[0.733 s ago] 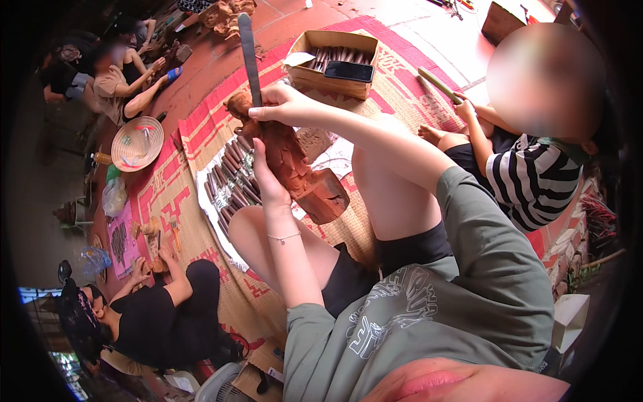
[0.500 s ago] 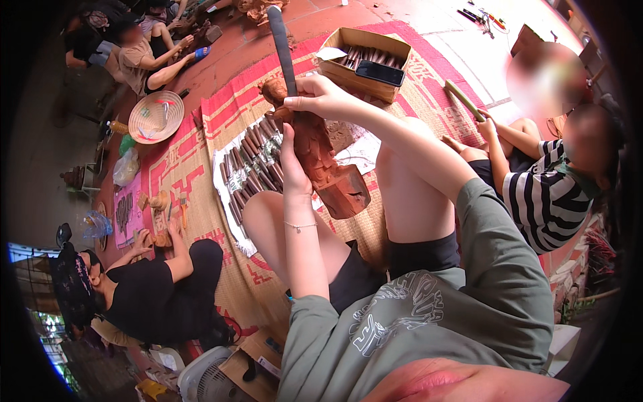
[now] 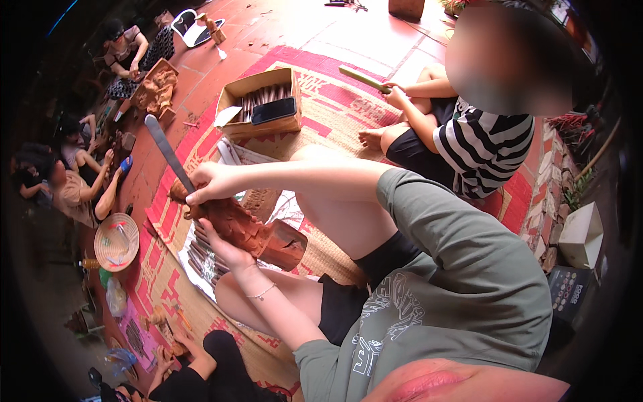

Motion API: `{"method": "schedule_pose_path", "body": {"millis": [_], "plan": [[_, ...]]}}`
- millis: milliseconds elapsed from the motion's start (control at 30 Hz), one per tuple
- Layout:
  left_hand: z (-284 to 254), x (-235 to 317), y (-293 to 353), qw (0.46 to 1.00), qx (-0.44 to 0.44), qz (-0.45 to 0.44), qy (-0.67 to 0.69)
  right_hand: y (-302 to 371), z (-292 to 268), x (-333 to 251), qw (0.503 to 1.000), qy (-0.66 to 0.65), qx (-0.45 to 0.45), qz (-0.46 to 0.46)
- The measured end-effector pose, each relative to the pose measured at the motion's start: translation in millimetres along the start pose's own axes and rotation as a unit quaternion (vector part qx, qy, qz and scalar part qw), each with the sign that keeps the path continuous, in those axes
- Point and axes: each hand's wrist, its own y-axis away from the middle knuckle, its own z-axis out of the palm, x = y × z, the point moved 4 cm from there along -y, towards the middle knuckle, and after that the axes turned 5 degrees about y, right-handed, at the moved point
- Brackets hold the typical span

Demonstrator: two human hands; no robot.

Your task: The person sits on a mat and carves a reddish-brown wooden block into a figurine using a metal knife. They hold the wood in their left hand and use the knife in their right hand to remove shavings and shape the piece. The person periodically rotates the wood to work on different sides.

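Carved figure in hand, body shaped, base still blocky

We see the reddish-brown carved figure point(image 3: 244, 226) slanting between both hands. Relief already covers its body; its base reads as a plain block. How much shaping remains, we cannot tell. Left hand point(image 3: 231, 249) lies along the figure's near side, thumb extended; its other fingers are hidden, grip uncertain. Right hand point(image 3: 218, 182), by the figure's narrow end, pinches a flat dark blade point(image 3: 167, 151) that points beyond it. Handled tools point(image 3: 206, 263) lie below the figure on its left, an open box point(image 3: 284, 124) beyond.
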Motion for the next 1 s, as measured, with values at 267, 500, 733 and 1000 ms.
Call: {"method": "schedule_pose_path", "body": {"millis": [267, 500, 733, 1000], "plan": [[-17.7, 3.0, -4.3, 1.0, -0.001, -0.007, -0.023, -7.1, 10.9, 4.9, 1.0, 0.015, 0.005, -0.023], [-5.2, 6.0, -2.9, 0.999, 0.023, 0.03, 0.003, -10.9, 4.8, 6.4, 0.999, 0.051, 0.004, 0.013], [-10.6, -1.5, -9.2, 0.996, 0.017, 0.0, 0.092, -4.8, 5.0, -17.1, 0.998, 0.005, -0.058, -0.022], [-15.2, -12.2, -13.3, 0.994, -0.035, -0.043, 0.093, -4.1, -3.4, 8.9, 0.998, -0.017, -0.048, 0.044]]}}
